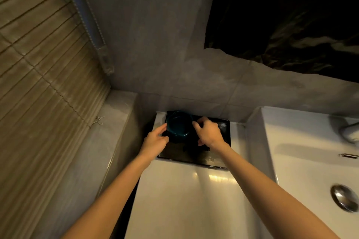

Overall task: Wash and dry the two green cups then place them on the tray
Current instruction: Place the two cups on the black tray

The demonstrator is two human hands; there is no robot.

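A dark green cup [179, 126] stands upright, mouth up, at the back left of the black tray [223, 153]. My left hand [155, 142] grips the cup's left side between thumb and fingers. My right hand [208, 134] is over the tray just right of the cup, its curled fingertips on the cup's right rim. My right palm hides whatever lies beneath it. Only one green cup is visible.
The tray lies on a white counter [184, 200] against a grey tiled wall. A white sink [303, 161] with a metal drain plug [343, 197] and part of a tap [349, 131] is at the right. A slatted blind [38, 83] and a ledge stand at the left.
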